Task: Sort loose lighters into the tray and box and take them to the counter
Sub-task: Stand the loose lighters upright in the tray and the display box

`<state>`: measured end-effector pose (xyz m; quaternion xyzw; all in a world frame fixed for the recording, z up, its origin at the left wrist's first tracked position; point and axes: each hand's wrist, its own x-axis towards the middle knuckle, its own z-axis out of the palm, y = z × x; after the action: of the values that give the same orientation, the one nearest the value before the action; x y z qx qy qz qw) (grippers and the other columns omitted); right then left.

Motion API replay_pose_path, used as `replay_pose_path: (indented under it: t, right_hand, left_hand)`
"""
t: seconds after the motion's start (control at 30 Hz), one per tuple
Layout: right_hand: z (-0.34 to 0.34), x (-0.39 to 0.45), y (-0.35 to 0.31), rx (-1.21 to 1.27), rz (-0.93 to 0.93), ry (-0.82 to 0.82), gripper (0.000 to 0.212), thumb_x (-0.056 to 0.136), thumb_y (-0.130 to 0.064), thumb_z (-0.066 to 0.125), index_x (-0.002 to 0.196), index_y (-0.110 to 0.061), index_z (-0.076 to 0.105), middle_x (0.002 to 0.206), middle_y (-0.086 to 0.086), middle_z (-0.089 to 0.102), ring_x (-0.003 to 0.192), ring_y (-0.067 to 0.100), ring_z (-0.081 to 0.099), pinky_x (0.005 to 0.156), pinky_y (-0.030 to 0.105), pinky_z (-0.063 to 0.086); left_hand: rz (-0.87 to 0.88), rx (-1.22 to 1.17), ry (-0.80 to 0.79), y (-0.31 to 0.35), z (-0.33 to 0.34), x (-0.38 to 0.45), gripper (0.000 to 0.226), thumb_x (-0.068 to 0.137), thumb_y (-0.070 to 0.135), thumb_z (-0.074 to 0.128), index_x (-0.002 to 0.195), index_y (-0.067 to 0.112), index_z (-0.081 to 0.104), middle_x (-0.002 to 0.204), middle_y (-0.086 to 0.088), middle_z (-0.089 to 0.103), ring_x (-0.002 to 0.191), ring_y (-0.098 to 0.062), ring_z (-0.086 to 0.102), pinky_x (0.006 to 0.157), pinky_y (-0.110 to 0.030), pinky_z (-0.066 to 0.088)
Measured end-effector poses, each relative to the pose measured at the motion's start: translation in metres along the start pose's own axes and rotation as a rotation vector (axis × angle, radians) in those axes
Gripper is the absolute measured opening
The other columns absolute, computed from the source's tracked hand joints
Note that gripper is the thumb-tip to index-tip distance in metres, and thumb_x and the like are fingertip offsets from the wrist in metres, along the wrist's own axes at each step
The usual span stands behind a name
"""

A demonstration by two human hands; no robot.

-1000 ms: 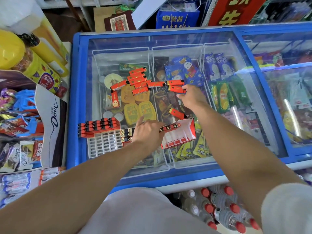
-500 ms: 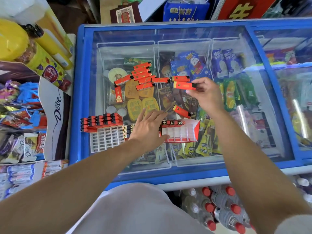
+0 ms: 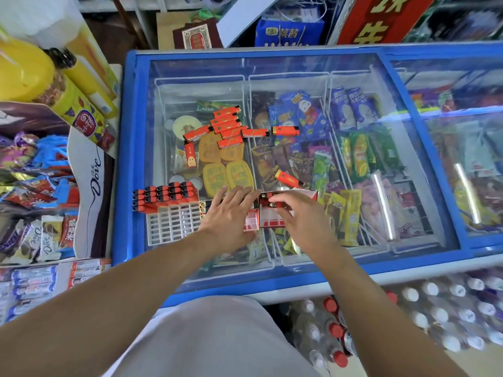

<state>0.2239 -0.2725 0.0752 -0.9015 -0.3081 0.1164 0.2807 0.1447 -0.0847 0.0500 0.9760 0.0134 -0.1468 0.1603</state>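
Seating a lighter (image 3: 272,204) into the red box (image 3: 275,221) at the freezer lid's (image 3: 408,186) near edge. My right hand (image 3: 302,221) pinches it, fingers curled; my left hand (image 3: 231,213) lies flat, fingers straight, bracing box and white tray (image 3: 171,227). Keep it upright, square to its slot, press gently. Loose lighters (image 3: 228,126) wait mid-lid, toward the far left.

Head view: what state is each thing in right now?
Freezer lid: closed.
White tray: partly filled, one end row of lighters.
Red box: open, few lighters inside.
Loose lighters: lying flat on the glass.
Left hand: flat beside the box.
Right hand: fingers at the box.
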Motion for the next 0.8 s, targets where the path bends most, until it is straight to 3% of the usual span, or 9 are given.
replay_pose_path:
  t: [0.23,0.5,0.63,0.73,0.8]
  right_hand:
    - [0.026,0.001,-0.002,-0.133,0.045,0.092,0.022,0.086,-0.016,0.076,0.105,-0.025,0.072,0.102,-0.008,0.071,0.092,0.011,0.065,0.069,0.019,0.042]
    - [0.03,0.005,0.005,-0.221,-0.041,0.174,0.017,0.085,-0.029,0.078,0.102,-0.029,0.077,0.088,-0.013,0.065,0.071,0.006,0.062,0.057,0.013,0.035]
    - [0.009,0.022,-0.004,-0.119,-0.063,0.168,0.018,0.091,-0.038,0.071,0.107,-0.032,0.074,0.092,-0.015,0.064,0.066,-0.002,0.054,0.054,0.01,0.038]
    - [-0.009,0.066,0.006,-0.024,0.014,0.235,0.019,0.097,-0.025,0.063,0.114,-0.026,0.071,0.102,-0.008,0.069,0.077,0.005,0.063,0.067,0.029,0.058]
    - [-0.014,0.103,0.023,-0.022,0.139,0.175,0.031,0.099,-0.017,0.058,0.128,-0.026,0.064,0.122,-0.003,0.067,0.099,0.013,0.066,0.085,0.04,0.057]
  left_hand:
    - [0.01,-0.02,0.008,0.0,-0.003,0.0,0.096,0.086,0.056,0.067,0.159,0.027,0.011,0.165,0.001,0.02,0.154,-0.021,0.012,0.127,-0.046,0.0]
    - [0.043,0.05,-0.033,-0.003,0.003,-0.001,0.109,0.088,0.062,0.06,0.16,0.029,-0.016,0.169,-0.002,0.003,0.156,-0.024,0.0,0.127,-0.048,-0.001]
    - [0.063,0.077,-0.063,-0.005,0.0,-0.002,0.111,0.088,0.066,0.058,0.158,0.03,-0.02,0.169,-0.003,-0.002,0.155,-0.025,-0.003,0.126,-0.049,-0.001]
    - [0.067,0.078,-0.081,-0.004,-0.003,0.0,0.11,0.085,0.074,0.054,0.158,0.035,-0.018,0.168,-0.002,0.005,0.154,-0.025,0.006,0.126,-0.049,0.001]
    - [0.049,0.045,-0.092,-0.003,-0.005,0.002,0.109,0.083,0.077,0.054,0.159,0.037,-0.012,0.167,0.0,0.011,0.152,-0.025,0.011,0.126,-0.049,0.003]
